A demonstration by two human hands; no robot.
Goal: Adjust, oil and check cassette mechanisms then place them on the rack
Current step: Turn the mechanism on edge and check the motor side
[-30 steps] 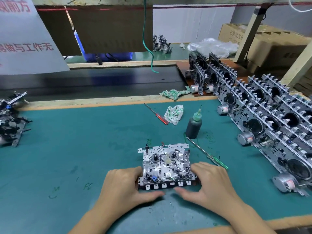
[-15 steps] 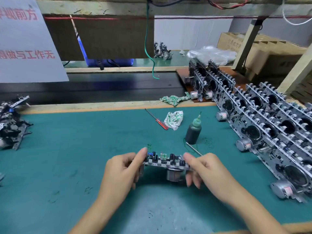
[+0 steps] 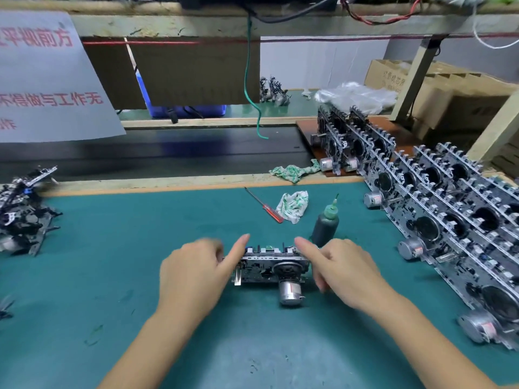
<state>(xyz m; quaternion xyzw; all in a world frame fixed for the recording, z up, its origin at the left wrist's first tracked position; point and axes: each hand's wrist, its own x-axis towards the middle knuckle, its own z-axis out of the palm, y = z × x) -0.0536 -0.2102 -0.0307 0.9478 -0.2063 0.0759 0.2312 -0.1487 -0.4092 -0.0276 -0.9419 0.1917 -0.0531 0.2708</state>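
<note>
A second ago the silver metal cassette mechanism (image 3: 269,266) lay face up on the teal tabletop (image 3: 112,262); now we hold it tipped on edge, its motor toward us. Our left hand (image 3: 196,272) and right hand (image 3: 341,269) pinch its two ends, a narrow grip each. With the underside exposed, oiling looks next; the dark oil bottle (image 3: 324,227) stands just beyond the right grip.

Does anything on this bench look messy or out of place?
Mostly tidy. On the left edge, cassette mechanisms lie in a tangled heap, unlike the neat rows on the right. A crumpled rag lies beside the red-handled screwdriver.
</note>
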